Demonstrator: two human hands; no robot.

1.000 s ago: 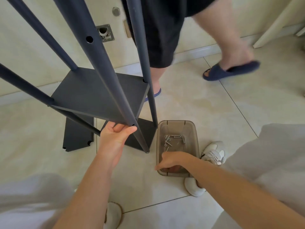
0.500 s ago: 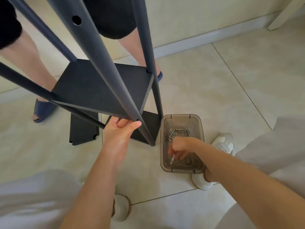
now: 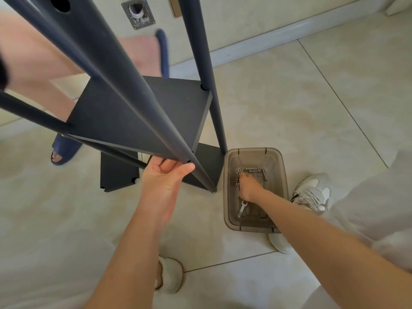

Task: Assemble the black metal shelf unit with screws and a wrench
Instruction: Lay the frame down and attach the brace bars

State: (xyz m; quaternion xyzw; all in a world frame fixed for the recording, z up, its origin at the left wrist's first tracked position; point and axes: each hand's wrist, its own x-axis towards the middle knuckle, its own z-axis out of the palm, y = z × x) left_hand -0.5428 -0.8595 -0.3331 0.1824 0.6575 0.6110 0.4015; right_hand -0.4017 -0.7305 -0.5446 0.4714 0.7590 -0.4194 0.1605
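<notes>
The black metal shelf unit (image 3: pixel 138 114) stands on the floor, with one panel fitted between its round legs. My left hand (image 3: pixel 165 177) props the panel's front corner from below, thumb against the front leg (image 3: pixel 200 175). A brown translucent bin (image 3: pixel 278 175) sits on the floor to the right. My right hand (image 3: pixel 248 186) reaches into it, fingertips among the screws (image 3: pixel 254 169) at the far end. I cannot see whether the fingertips hold one. A small silver wrench (image 3: pixel 242 208) lies on the bin's floor near my wrist.
Two loose black panels (image 3: pixel 118 172) lie flat on the tiles under the unit. Another person's legs in blue slippers (image 3: pixel 64 150) stand behind the shelf at the left. My own white shoes (image 3: pixel 312 192) sit beside the bin. A wall with a metal plate (image 3: pixel 138 13) runs along the back.
My right hand moved from the bin's near end to the screws at its far end, leaving the wrench lying bare. The other person walked leftward behind the shelf. My left hand stayed.
</notes>
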